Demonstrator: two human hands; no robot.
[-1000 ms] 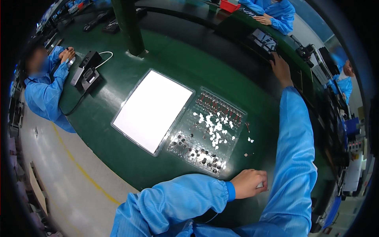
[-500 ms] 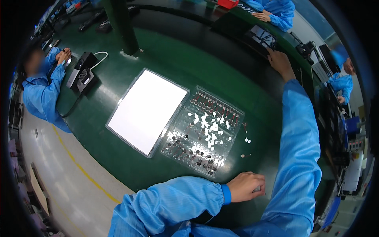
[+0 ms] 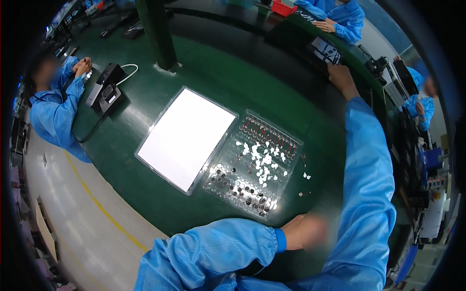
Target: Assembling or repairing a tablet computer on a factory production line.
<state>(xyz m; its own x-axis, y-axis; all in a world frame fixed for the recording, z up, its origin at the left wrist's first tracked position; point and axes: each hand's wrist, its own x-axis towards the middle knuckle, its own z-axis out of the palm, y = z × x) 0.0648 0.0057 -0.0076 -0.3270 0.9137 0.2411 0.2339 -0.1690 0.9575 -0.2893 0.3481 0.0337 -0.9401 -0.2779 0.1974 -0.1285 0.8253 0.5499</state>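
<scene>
My right hand (image 3: 342, 80) reaches far forward to the right. Its fingertips meet the lower edge of a small lit screen (image 3: 324, 51), and nothing shows in its grasp. Close to my body, my left hand (image 3: 303, 232) rests low over the table, its fingers smeared by blur. Beyond it lies a clear plastic tray (image 3: 241, 177) with rows of small round parts on thin red wires. Loose white round pieces (image 3: 264, 160) are heaped across its middle, and dark discs (image 3: 248, 192) sit toward its near side. A tray with a white sheet (image 3: 187, 138) adjoins it on the left.
A few stray white pieces (image 3: 306, 176) and a small wired part (image 3: 302, 194) lie right of the tray. A green post (image 3: 158, 39) rises from the table's far side. Left stands a black device (image 3: 110, 92) beside a seated person (image 3: 56, 114). Other people work at the far right.
My right hand's fingers look more curled at the screen's edge. My left hand, earlier a loosely closed fist, is now blurred. The whole view has shifted slightly.
</scene>
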